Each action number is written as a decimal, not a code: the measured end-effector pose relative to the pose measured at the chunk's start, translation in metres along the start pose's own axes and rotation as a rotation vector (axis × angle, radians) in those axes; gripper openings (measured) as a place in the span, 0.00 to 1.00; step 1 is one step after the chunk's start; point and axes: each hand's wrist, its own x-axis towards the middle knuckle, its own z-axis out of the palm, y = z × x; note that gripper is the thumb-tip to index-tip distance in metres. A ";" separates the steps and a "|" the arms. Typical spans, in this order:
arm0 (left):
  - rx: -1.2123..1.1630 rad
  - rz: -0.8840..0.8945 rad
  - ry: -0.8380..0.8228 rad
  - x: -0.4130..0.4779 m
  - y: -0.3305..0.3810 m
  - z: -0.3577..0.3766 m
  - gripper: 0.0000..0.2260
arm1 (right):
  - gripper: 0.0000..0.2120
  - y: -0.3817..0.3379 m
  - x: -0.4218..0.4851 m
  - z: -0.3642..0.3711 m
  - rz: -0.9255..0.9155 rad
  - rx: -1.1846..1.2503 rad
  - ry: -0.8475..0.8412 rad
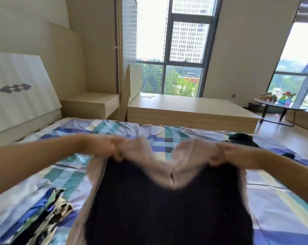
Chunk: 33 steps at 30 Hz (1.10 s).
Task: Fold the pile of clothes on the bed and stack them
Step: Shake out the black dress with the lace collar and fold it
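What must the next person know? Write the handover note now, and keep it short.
Left hand: grips one top corner of the pink and black garment.
Right hand: grips the other top corner, so the garment is held up, spread over the bed.
Elsewhere: a patterned garment lies crumpled at the near left, and a dark garment lies at the far right.
Done: no folded stack shows in view.
Left: fold the held garment, then the other two, and stack them.
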 end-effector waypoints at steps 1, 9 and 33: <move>-0.003 -0.069 0.157 0.019 0.010 -0.016 0.19 | 0.21 -0.009 0.024 -0.013 -0.022 -0.042 0.148; 0.171 -0.179 0.488 0.063 0.053 0.012 0.39 | 0.53 -0.013 0.091 0.025 -0.030 -0.343 0.411; -0.023 -0.427 0.108 -0.051 -0.067 0.284 0.34 | 0.39 0.172 -0.029 0.251 0.151 -0.081 0.220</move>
